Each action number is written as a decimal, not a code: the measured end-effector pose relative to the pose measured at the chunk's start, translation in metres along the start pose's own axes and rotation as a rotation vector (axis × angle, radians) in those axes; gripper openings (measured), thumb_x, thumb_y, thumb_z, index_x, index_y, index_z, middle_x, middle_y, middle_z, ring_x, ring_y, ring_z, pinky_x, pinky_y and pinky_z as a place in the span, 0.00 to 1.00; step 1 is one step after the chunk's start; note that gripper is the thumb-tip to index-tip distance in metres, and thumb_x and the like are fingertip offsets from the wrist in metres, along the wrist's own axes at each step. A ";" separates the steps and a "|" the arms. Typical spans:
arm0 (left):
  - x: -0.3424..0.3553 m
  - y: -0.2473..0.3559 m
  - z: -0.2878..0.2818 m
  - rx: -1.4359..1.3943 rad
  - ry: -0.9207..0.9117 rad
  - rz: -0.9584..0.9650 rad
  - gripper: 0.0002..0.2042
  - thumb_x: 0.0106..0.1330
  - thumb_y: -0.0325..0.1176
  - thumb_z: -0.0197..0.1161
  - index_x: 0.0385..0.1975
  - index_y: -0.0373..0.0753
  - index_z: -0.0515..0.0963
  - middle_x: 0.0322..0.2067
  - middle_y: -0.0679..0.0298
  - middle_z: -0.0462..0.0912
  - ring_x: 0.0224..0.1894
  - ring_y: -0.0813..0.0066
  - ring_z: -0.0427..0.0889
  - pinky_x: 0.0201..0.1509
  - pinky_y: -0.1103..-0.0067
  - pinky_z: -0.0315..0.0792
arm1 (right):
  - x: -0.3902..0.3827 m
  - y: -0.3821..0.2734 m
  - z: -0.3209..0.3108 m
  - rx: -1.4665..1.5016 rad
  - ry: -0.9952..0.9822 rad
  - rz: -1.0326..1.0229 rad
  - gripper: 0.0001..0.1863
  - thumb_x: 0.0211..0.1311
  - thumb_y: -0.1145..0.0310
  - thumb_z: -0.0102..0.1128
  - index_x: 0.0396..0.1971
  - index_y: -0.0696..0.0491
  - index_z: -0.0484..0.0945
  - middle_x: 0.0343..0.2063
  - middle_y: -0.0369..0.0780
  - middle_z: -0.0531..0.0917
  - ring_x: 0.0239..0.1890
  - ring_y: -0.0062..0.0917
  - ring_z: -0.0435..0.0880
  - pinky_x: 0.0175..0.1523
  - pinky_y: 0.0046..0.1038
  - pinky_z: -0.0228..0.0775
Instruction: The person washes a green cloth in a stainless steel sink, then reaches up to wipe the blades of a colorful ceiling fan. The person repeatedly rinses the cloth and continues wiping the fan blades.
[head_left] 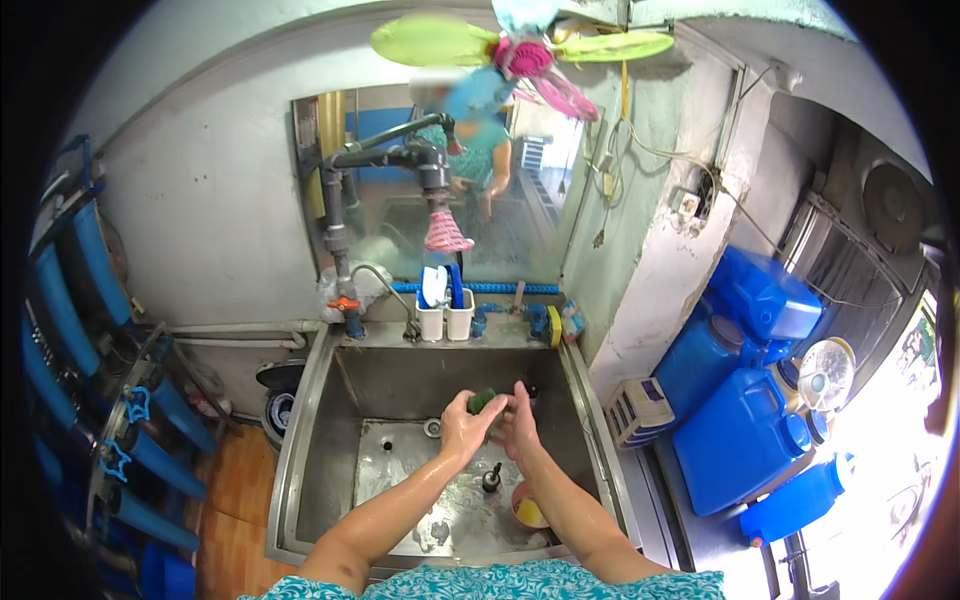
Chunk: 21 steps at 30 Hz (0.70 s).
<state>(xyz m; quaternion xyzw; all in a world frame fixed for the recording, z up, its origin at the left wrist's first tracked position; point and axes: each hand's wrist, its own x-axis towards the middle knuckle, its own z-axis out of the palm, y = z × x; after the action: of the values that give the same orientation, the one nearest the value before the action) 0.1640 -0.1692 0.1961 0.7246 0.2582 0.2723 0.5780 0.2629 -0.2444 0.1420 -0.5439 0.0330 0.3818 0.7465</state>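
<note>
My left hand [466, 430] grips a small green pad [482, 401] above the stainless-steel sink [386, 372]. My right hand [519, 430] is raised just beside it with fingers loosely extended; whether it touches the pad is unclear. Below them on the wet sink bottom stands a small dark object with a narrow top [491, 478], and a pink and yellow bowl [529, 508] lies partly behind my right forearm. A metal ring [432, 428] sits on the bottom left of my left hand.
Behind the sink are dark pipes [390, 157], a white caddy [458, 322] and a mirror. Blue jerrycans [730, 450] crowd the right, beside a slatted plastic box [637, 410]. Blue cylinders [160, 450] on a rack line the left. A colourful fan [600, 46] hangs overhead.
</note>
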 end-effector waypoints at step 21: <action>-0.015 -0.013 -0.107 -0.007 -0.115 0.263 0.07 0.62 0.34 0.58 0.31 0.36 0.75 0.22 0.66 0.77 0.24 0.85 0.75 0.27 0.82 0.68 | -0.071 0.071 0.106 -0.643 -0.599 -0.128 0.08 0.46 0.70 0.63 0.27 0.51 0.74 0.19 0.32 0.73 0.19 0.16 0.71 0.20 0.21 0.58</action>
<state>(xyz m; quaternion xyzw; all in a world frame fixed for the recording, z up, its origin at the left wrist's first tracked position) 0.0786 -0.1020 0.2018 0.7646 0.1265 0.3046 0.5538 0.1311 -0.1858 0.1623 -0.6147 -0.3390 0.4665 0.5381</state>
